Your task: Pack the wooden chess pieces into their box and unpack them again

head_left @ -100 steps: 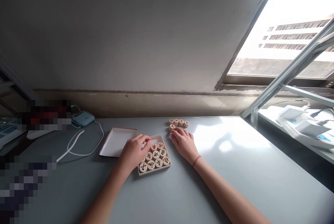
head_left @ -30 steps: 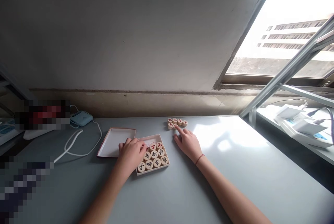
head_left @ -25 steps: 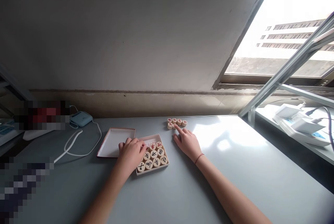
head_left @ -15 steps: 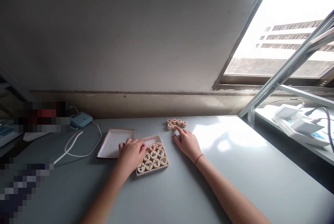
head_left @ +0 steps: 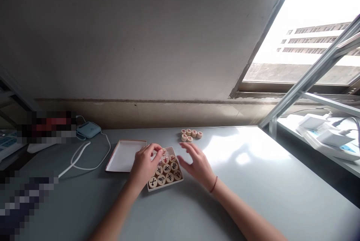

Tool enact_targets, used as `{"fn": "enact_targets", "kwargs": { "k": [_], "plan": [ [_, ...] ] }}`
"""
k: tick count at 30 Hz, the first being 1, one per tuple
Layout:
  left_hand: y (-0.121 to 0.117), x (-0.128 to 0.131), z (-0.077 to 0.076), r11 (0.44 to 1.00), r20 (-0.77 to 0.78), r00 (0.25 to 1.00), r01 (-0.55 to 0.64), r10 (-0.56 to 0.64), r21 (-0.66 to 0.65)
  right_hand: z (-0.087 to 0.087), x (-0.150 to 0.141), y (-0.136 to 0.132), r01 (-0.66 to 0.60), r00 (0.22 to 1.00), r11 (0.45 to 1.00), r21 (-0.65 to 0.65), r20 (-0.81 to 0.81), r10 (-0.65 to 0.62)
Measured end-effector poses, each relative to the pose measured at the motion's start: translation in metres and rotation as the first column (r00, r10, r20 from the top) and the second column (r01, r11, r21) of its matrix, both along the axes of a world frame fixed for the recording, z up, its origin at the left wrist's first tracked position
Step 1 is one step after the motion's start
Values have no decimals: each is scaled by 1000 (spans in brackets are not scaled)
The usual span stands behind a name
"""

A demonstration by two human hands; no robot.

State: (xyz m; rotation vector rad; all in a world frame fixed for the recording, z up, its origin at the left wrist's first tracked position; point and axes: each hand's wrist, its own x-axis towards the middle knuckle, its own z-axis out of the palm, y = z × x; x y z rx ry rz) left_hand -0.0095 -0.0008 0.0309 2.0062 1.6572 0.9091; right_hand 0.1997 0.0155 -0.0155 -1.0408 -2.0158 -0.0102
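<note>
Over the far left part of a shallow box [head_left: 165, 187], my left hand [head_left: 146, 160] pinches a round xiangqi piece [head_left: 164, 152] with a red character. Rows of wooden pieces with black and red characters lie in the box; my left hand hides some of them. To the right of the box is my right hand [head_left: 198, 164], its thumb and fingers apart and nothing between them. Beyond it a small group of stacked xiangqi pieces [head_left: 189, 139] with red characters stands near the table's back edge.
An open box lid [head_left: 125, 156] lies left of the box. A white cable [head_left: 108, 147] curls beside a light blue device [head_left: 89, 129] at the back left. On the right, chargers [head_left: 312, 121] sit on a shelf behind a metal frame [head_left: 292, 96].
My right hand has drawn back from the stacked pieces toward the box and its fingers have spread. My left hand has lifted slightly with a piece now visible at its fingertips.
</note>
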Motion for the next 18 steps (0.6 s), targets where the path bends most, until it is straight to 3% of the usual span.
{"fn": "enact_targets", "kwargs": {
  "k": [3, 7, 9, 11, 14, 18],
  "plan": [
    [-6, 10, 4, 992, 220, 974, 68, -44, -103, 10, -21, -15, -168, 985, 984, 64, -15, 169],
    [-9, 18, 3, 978, 310, 950, 103, -43, -180, 10, -24, -13, -188, 981, 978, 95, -29, 191],
    [-9, 19, 1, 977, 305, 952, 92, -29, -194, 7, -14, -3, -114, 991, 992, 58, -61, 118],
    [-8, 18, 0, 976, 288, 958, 69, -6, -208, 3, 2, 12, 41, 993, 999, 2, -109, -40],
    [-7, 16, 1, 971, 262, 965, 47, 17, -236, -8, 27, 33, 259, 961, 963, -69, -86, -265],
    [-6, 14, -1, 967, 249, 969, 68, -5, -244, -27, 43, 49, 342, 940, 929, -140, 36, -340]
  ]
}}
